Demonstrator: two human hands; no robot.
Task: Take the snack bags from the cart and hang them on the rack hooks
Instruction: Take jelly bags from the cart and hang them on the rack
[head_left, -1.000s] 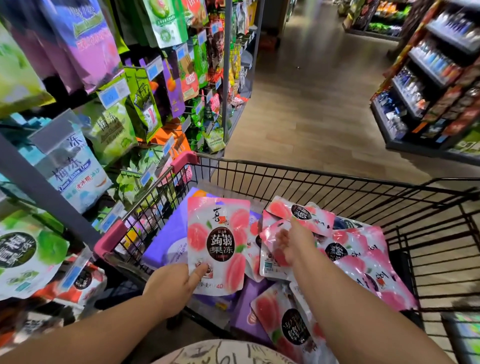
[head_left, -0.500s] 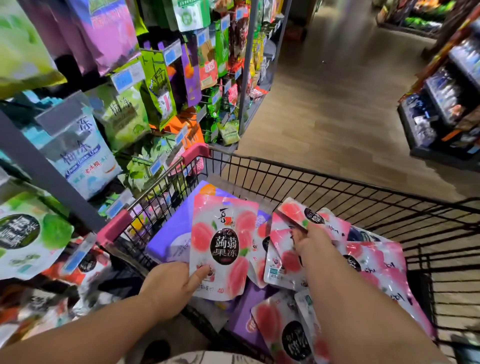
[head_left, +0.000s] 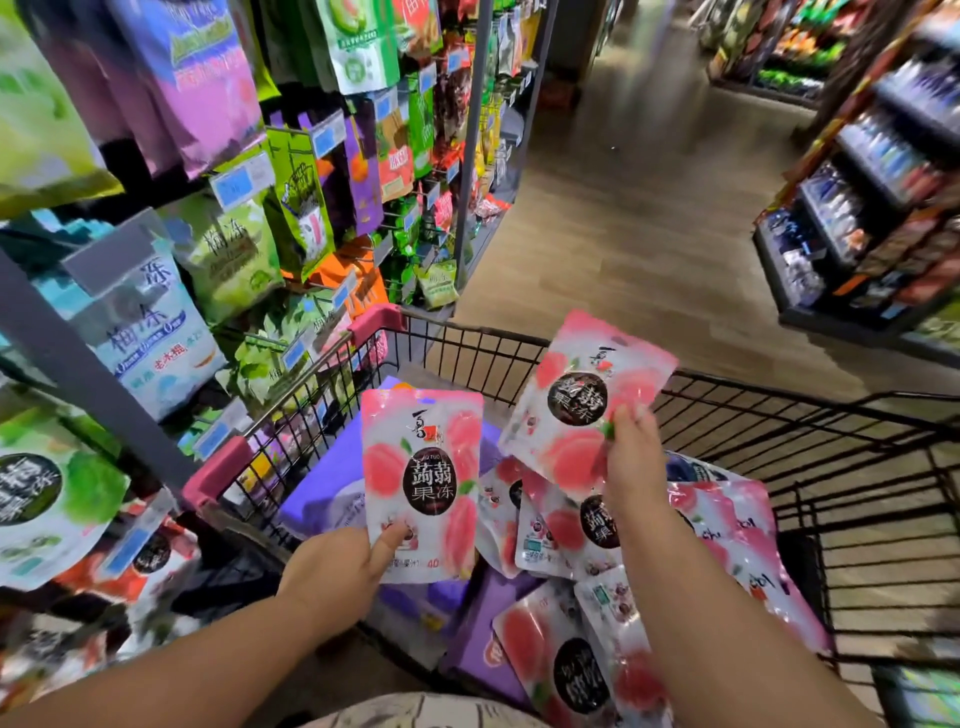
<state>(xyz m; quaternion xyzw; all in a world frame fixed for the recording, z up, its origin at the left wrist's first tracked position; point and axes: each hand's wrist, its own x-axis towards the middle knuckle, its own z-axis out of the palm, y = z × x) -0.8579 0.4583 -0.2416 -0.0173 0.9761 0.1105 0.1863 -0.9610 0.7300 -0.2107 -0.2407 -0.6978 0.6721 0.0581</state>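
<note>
Wire cart (head_left: 779, 415), purple packs (head_left: 322, 499) beneath pink bags (head_left: 727, 519)

Bright, even store light; soft glare on the peach bag (head_left: 422, 483) in your left hand (head_left: 332, 577). Left of that grip, rack packs (head_left: 156, 332) blur; outer edges bow.

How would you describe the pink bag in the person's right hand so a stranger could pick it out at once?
Find the black wire cart in the aisle, filled with pink peach bags. Over them the right hand pinches one tilted bag. Unlike the upright bag that the left hand holds, it leans right and is the highest pink bag in view.
</note>
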